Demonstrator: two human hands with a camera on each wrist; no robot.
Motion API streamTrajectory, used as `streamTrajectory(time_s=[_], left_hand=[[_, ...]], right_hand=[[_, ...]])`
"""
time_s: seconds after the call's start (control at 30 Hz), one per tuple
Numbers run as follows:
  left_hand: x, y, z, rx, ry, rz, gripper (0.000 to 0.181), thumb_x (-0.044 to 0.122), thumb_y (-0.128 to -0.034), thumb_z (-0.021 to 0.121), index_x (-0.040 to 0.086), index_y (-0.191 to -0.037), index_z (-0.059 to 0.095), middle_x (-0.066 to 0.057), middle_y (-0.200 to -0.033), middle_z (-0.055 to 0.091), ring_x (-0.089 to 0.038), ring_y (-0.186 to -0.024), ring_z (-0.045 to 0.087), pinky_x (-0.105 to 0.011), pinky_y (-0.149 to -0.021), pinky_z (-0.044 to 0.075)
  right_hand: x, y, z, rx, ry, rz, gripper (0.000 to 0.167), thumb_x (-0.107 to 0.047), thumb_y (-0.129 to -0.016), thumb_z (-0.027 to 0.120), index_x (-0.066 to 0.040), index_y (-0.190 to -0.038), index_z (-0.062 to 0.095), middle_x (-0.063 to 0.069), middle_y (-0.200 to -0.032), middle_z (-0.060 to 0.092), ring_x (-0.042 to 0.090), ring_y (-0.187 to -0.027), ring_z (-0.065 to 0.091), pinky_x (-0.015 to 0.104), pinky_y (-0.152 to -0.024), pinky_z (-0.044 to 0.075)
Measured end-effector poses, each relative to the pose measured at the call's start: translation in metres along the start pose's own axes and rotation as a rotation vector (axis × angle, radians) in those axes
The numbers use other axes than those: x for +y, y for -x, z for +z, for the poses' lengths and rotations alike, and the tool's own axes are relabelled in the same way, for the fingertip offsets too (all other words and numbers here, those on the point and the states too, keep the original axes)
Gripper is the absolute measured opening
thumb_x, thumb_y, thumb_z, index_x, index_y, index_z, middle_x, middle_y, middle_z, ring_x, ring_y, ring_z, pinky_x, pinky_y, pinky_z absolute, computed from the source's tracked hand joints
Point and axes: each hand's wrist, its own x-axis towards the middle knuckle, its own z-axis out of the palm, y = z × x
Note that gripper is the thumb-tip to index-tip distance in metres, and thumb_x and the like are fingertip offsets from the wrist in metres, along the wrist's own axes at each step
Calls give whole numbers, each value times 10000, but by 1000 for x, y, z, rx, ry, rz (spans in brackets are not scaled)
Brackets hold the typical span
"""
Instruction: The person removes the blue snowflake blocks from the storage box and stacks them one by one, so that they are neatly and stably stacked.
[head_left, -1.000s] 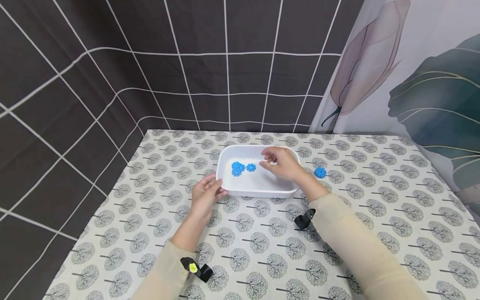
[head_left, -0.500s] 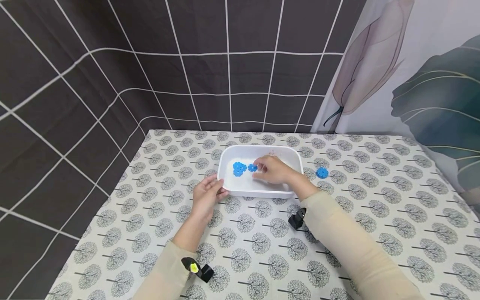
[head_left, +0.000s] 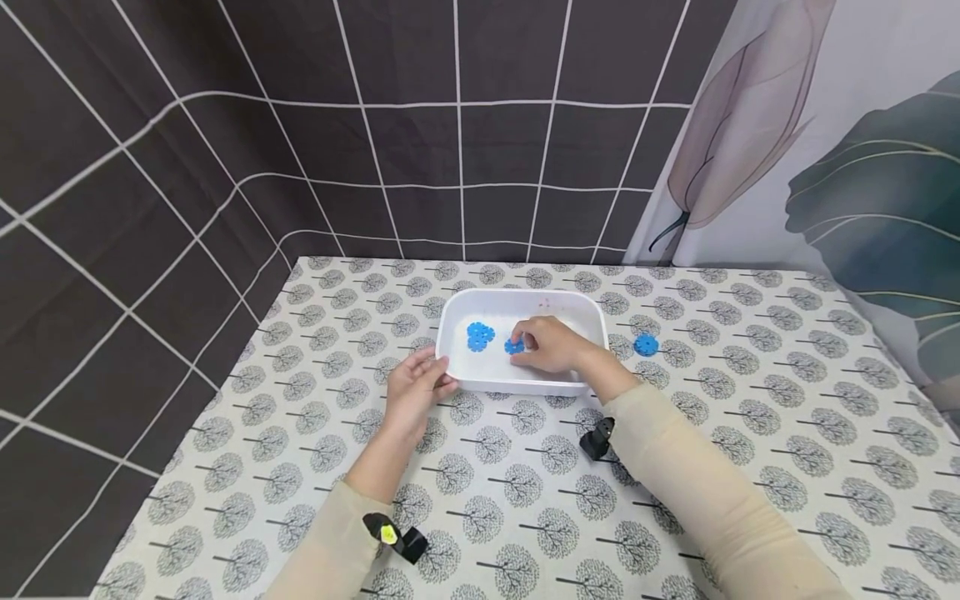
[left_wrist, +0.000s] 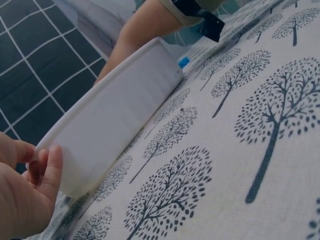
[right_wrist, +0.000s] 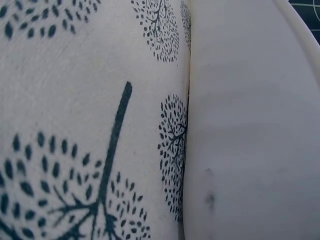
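A white plastic tray (head_left: 525, 387) stands on the cloth in the head view. My left hand (head_left: 416, 387) holds its near left corner, thumb over the rim; the left wrist view shows the same hand (left_wrist: 30, 187) on the tray wall (left_wrist: 115, 110). Inside the tray my right hand (head_left: 553, 343) pinches a blue snowflake disc (head_left: 513, 347) between thumb and fingers, partly hidden by them. Left of it, several more blue snowflake discs (head_left: 480, 337) lie overlapping in a cluster on the tray floor. The right wrist view has only the tray's outer side (right_wrist: 250, 125) and cloth, without the hand.
Outside the tray to the right, a blue snowflake disc (head_left: 646, 345) lies on the tree-print cloth (head_left: 750, 467). A dark curtain with white grid lines (head_left: 405, 142) hangs behind and to the left, and a leaf-print curtain (head_left: 892, 225) at the right.
My right hand has come down and left inside the tray to a single disc, taken it between its fingers, and shifted it slightly right and nearer. The left hand stays on the tray.
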Motion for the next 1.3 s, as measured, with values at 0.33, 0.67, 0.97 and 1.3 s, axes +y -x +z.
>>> streamTrajectory(time_s=[0.33,0.67,0.97,1.3], left_hand=[[0,0,-1,-13,-2,6,432,31,-976,635,-27,-1387,517,-180,-1034,622,-167,-806,661,-261,-808,652],[0,-1,-1,-23,3,6,425,32,-978,635,-31,-1382,518,-187,-1037,619,-153,-781,656,-249,-787,653],[0,0,-2,-24,10,6,427,29,-976,635,-36,-1380,514,-201,-1046,618,-158,-780,658,-256,-781,656],[0,-1,-1,-19,-3,-3,440,34,-974,641,-19,-1392,513,-205,-1067,618,-157,-795,660,-264,-803,653]], right_hand=[[-3,2,-1,-56,20,26,362,-144,-912,736,1,-1227,633,55,-870,517,192,-813,487,360,-823,526],[-1,3,-2,-49,-62,59,340,-125,-870,767,-28,-1132,575,76,-929,616,220,-855,575,376,-866,568],[1,4,-3,-53,-25,30,391,-151,-860,809,0,-1188,659,25,-866,646,180,-820,579,373,-862,561],[2,7,-7,65,-49,-7,422,-226,-880,805,30,-1190,678,28,-890,679,160,-810,619,318,-805,596]])
